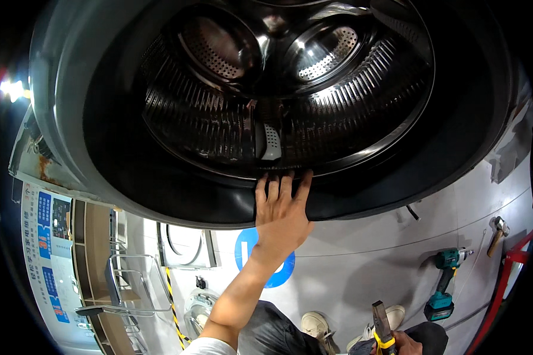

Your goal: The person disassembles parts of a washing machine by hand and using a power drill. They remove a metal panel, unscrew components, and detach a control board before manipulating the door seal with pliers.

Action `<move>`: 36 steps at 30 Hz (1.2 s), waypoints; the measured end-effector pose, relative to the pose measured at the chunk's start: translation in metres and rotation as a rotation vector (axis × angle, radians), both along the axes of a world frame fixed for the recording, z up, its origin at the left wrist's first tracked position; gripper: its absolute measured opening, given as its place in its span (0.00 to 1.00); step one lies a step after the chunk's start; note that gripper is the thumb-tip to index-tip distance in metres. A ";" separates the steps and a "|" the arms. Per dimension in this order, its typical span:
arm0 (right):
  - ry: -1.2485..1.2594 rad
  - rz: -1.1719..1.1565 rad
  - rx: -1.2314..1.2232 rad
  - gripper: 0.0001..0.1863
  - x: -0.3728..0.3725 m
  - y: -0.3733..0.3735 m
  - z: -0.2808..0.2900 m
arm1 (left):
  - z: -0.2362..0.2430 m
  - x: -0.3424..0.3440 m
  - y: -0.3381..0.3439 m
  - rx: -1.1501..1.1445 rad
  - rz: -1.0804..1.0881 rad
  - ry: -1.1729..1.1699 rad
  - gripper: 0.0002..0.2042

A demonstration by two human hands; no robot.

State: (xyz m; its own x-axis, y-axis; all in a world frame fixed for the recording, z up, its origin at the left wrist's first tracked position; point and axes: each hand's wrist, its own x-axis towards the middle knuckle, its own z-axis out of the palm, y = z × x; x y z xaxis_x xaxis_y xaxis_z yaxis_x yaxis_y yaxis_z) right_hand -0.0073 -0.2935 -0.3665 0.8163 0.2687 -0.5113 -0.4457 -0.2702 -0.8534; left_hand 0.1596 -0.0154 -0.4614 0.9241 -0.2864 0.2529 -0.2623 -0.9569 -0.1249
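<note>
A washing machine tub [177, 201] with a wide dark-grey wall fills the upper part of the head view. Inside it sits a shiny metal drum [361, 157] with ribbed sides, perforated panels and a pale lifter [271, 142] at the bottom. My left hand [283, 213] lies across the tub's near wall, fingers stretched and apart, fingertips at the drum's lower rim. It holds nothing. Low in the view, my right hand [407, 344] is closed around a tool with a flat metal end [381, 318] and a yellow-and-black handle. Its exact kind is unclear, and the lower edge cuts off part of the hand.
On the grey floor at right lie a teal cordless drill [441, 290] and a hammer [498, 235], near a red frame [516, 255]. At left are a metal-framed chair [137, 284], a white panel with a round opening [186, 245] and yellow-black tape [175, 305].
</note>
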 end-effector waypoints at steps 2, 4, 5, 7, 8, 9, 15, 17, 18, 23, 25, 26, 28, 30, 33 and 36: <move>0.032 -0.015 -0.005 0.13 0.000 0.000 0.000 | 0.001 0.001 0.000 -0.004 -0.006 0.003 0.34; -0.052 -0.032 -0.009 0.13 0.001 0.001 -0.001 | 0.002 0.002 -0.002 -0.008 -0.006 0.016 0.34; -0.095 -0.041 -0.013 0.13 0.001 0.000 -0.001 | 0.003 0.002 -0.002 -0.008 -0.001 0.026 0.34; -0.039 -0.046 -0.003 0.13 0.001 -0.003 0.000 | 0.003 0.001 -0.004 0.007 0.007 0.014 0.34; -0.009 -0.050 0.000 0.13 0.000 -0.004 0.001 | 0.003 0.000 -0.004 0.016 0.015 0.010 0.34; -0.043 -0.032 -0.008 0.14 0.000 -0.006 0.000 | 0.003 0.000 -0.004 0.018 0.019 0.009 0.34; -0.102 0.037 -0.218 0.22 0.005 -0.016 -0.021 | 0.008 -0.003 -0.007 0.053 0.050 0.117 0.37; -0.161 -0.028 -0.242 0.21 0.008 -0.023 -0.029 | 0.013 -0.005 -0.008 0.082 0.061 0.133 0.40; -0.214 -0.028 -0.274 0.20 0.014 -0.028 -0.033 | 0.015 -0.005 -0.008 0.078 0.061 0.145 0.40; -0.197 -0.148 -0.243 0.23 0.043 -0.048 -0.043 | 0.015 -0.004 -0.003 0.138 0.052 0.230 0.41; -0.109 -0.224 -0.121 0.21 0.056 -0.051 -0.048 | 0.018 -0.004 -0.003 0.140 0.030 0.253 0.43; -0.161 -0.258 0.021 0.20 0.060 -0.052 -0.049 | 0.024 -0.007 -0.002 0.125 0.000 0.244 0.43; -0.163 -0.329 0.211 0.17 0.068 -0.054 -0.053 | 0.039 -0.012 -0.011 0.101 -0.027 0.302 0.44; -0.156 -0.314 0.333 0.13 0.076 -0.060 -0.055 | 0.065 -0.026 -0.028 -0.032 -0.160 0.256 0.35; -0.142 -0.335 0.547 0.15 0.089 -0.067 -0.053 | 0.122 -0.049 -0.062 -0.277 -0.310 0.210 0.18; -0.189 -0.369 0.581 0.16 0.101 -0.073 -0.042 | 0.191 -0.050 -0.091 -0.247 -0.455 0.004 0.15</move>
State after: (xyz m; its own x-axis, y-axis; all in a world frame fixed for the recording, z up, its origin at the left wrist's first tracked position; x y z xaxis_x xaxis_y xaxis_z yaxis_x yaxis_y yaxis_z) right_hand 0.0937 -0.3666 -0.4080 0.9671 0.1437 -0.2101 -0.2506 0.3914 -0.8855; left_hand 0.1101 -0.1068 -0.2701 0.7212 -0.5917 0.3603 -0.6588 -0.7465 0.0928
